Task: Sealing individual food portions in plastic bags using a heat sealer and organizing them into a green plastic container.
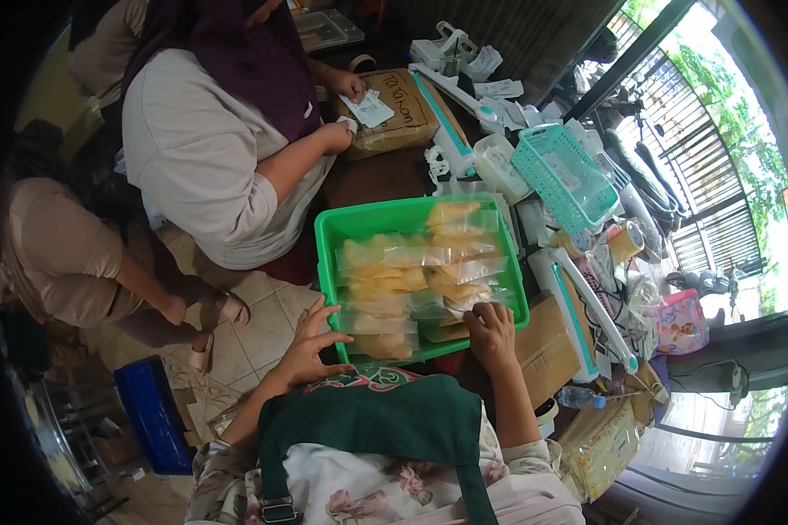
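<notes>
A green plastic tub [327, 289] stands in front of me, tilted slightly. Inside lie rows of flat clear plastic packs [381, 278] with pale yellow-orange, chip-like contents. My left hand [306, 346] rests at the tub's near left corner, fingers spread against the rim, holding nothing. Over the near right part of the tub is my right hand [493, 335], its fingers curled down and closed at the edge of a clear pack [466, 300]. The fingertips are partly hidden behind the knuckles.
A person [210, 149] at the left handles small white papers over a taped cardboard box [390, 114]. Another person [70, 254] stands further left. At right are a turquoise basket [569, 179], long white sealers [587, 306] and a water bottle [580, 398]. A blue crate [151, 416] stands on the floor.
</notes>
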Tool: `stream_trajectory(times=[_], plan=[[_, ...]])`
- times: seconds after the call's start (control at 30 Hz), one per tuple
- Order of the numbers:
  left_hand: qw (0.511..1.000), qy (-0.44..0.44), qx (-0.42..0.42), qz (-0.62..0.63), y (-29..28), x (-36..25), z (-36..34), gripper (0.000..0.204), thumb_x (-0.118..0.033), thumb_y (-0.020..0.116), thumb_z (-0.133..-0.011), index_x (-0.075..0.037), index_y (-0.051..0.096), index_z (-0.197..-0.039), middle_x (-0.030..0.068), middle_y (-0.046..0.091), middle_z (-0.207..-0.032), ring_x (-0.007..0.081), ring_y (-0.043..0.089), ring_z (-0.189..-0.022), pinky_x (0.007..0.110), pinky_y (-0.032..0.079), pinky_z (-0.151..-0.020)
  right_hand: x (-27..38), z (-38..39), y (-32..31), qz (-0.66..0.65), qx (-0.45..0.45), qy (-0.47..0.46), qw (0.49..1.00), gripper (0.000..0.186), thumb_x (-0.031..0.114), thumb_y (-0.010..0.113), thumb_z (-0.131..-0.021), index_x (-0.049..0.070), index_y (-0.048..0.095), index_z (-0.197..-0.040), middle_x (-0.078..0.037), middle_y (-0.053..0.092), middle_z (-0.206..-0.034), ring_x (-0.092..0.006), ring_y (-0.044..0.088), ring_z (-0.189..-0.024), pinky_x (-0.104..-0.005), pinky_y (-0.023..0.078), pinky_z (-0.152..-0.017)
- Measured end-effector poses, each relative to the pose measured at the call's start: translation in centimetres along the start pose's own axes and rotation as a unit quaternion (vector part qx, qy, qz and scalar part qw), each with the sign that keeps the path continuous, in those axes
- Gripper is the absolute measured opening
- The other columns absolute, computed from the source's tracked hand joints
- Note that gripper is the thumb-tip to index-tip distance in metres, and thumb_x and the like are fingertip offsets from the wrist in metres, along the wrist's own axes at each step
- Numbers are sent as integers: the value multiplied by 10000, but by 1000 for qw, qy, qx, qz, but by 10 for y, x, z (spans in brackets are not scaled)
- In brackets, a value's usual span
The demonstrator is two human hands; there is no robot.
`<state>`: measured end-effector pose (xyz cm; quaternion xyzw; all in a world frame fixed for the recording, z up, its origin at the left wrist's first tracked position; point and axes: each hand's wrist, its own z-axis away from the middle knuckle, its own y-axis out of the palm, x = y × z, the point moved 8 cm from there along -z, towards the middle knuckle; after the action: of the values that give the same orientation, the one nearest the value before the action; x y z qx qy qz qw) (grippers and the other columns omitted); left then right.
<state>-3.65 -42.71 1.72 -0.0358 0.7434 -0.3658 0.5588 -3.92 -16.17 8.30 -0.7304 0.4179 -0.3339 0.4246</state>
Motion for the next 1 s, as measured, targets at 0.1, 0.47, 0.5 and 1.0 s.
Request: stream_trajectory(times=[0.1,0.47,0.5,1.0], plan=[[1000,-7,-4,22,-1,1,-2,411,-382,780,-596,-145,658,-910,127,358,-1312,384,171,-1303,507,169,-1031,-13,20,9,-20,44,34,998,197,25,561,-639,81,579,-827,-59,520,-908,-248,538,-824,-363,430,-700],[999,-1,-32,33,-1,2,-8,377,-328,788,-600,-105,633,-863,154,389,-1286,394,206,-1293,481,255,-1011,-99,89,-4,-229,-68,225,945,167,-96,491,-734,1,519,-868,-178,560,-950,-356,553,-901,-376,453,-772],[999,0,-42,33,-2,1,-9,370,-316,790,-599,-99,628,-851,161,391,-1283,394,213,-1291,478,263,-1008,-103,88,-3,-209,-55,218,952,125,-83,498,-732,1,528,-820,-165,559,-963,-345,556,-885,-385,447,-765],[995,-9,-89,51,5,11,-3,273,-250,754,-621,-79,608,-776,167,416,-1259,390,232,-1288,479,282,-990,2,10,-15,-80,77,112,987,225,28,541,-665,39,528,-890,-142,539,-912,-313,525,-838,-390,435,-702]])
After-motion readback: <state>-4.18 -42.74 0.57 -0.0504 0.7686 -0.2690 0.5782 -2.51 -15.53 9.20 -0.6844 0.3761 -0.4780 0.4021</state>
